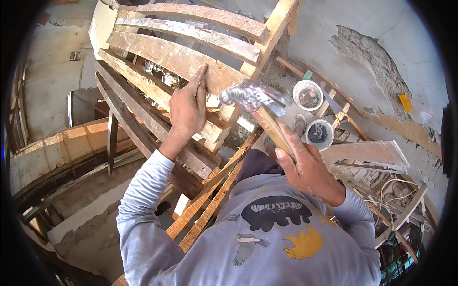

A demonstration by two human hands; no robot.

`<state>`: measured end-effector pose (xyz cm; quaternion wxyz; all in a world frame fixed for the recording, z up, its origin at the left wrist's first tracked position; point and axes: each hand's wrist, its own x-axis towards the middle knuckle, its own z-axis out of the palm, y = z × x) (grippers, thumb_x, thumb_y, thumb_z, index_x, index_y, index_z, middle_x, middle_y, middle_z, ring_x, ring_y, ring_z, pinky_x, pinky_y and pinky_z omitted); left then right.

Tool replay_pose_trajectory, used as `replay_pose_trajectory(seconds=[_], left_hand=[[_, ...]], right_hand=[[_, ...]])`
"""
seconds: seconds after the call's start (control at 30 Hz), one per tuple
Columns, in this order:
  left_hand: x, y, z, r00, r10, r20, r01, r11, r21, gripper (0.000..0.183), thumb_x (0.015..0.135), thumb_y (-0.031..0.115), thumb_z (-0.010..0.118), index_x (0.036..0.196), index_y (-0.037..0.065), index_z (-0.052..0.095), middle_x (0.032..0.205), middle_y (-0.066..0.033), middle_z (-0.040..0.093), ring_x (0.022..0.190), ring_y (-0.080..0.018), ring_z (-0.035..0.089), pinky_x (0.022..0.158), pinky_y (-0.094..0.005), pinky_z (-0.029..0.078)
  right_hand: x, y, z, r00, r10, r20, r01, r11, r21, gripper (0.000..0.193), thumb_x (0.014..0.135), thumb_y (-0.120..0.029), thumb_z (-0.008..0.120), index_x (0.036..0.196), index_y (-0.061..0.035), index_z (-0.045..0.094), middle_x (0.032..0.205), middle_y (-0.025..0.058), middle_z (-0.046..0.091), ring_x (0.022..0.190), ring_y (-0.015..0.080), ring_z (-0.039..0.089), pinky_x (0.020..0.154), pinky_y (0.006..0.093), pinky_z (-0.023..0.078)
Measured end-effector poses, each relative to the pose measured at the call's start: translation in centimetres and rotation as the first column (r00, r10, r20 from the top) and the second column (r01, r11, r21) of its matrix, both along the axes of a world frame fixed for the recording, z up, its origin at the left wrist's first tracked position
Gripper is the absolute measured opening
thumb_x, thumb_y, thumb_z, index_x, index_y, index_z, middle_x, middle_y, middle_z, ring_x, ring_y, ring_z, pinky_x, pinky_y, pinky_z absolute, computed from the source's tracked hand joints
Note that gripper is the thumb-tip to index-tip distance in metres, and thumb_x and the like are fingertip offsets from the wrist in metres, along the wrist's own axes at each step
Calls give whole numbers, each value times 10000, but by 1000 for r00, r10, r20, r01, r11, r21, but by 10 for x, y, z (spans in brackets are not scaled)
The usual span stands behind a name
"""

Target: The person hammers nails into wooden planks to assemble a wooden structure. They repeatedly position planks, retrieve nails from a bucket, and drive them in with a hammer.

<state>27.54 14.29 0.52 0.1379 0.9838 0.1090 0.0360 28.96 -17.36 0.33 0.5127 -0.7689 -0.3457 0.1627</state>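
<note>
My right hand (305,164) is wrapped round the wooden handle of a hammer (272,126). The hammer's metal head is smeared by motion and shows over the end of a wide wooden plank (167,56). My left hand (187,107) grips the near edge of that plank, its index finger stretched along the face and the other fingers curled, partly hidden. Whether a nail is at the plank's end, I cannot tell. Two narrower slats (191,34) run beside the plank on the far side, their right ends at an upright timber (272,35).
Thick beams (143,107) lie on the near side of the plank. Rough timber strips (210,205) slant up past my left side. Two white buckets (307,95) stand on the right, near my sandaled feet (299,125). Scrap wood (396,209) is piled at the lower right, below a chipped wall (372,57).
</note>
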Motion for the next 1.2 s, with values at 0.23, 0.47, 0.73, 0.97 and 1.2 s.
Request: replay_pose_trajectory(seconds=[0.23, 0.47, 0.73, 0.97, 1.2], left_hand=[[3, -4, 7, 998, 38, -48, -42, 996, -83, 418, 1082, 171, 473, 1489, 144, 566, 793, -209, 679, 697, -417, 651, 727, -503, 511], [-3, -3, 9, 994, 75, -76, -80, 995, -67, 413, 1075, 173, 486, 1478, 142, 572, 806, -229, 677, 718, -423, 657, 745, -512, 511], [4, -1, 7, 997, 65, -44, -67, 996, -50, 411, 1067, 169, 495, 1468, 140, 580, 800, -220, 684, 704, -411, 641, 756, -521, 506], [-1, -5, 6, 998, 66, -17, -67, 997, -48, 404, 1070, 169, 487, 1458, 143, 595, 794, -231, 682, 674, -414, 639, 750, -513, 512], [0, -5, 8, 991, 117, -66, -124, 986, -116, 398, 1051, 165, 508, 1433, 141, 621, 850, -224, 702, 714, -424, 640, 754, -509, 510]], right_hand=[[-19, -12, -10, 970, -36, -240, 130, 912, 388, 524, 1038, -213, 604, 1450, 52, 417, 857, 149, 673, 739, 268, 671, 667, 404, 548], [16, -14, 30, 986, -148, -77, 159, 973, 165, 526, 1059, -248, 585, 1486, 13, 424, 1035, 233, 667, 818, 382, 690, 792, 458, 560], [-20, 8, -37, 996, 84, -32, -85, 996, -20, 519, 1027, -155, 618, 1475, 45, 449, 965, 217, 690, 704, 247, 681, 643, 427, 544], [-19, -4, -24, 966, -207, 153, 174, 964, 201, 557, 987, -181, 670, 1443, 73, 474, 1015, 258, 704, 820, 352, 706, 737, 467, 558], [-18, -3, -34, 997, 32, -70, -30, 999, 27, 486, 1046, -145, 595, 1475, 41, 465, 989, 245, 710, 825, 433, 697, 755, 464, 568]])
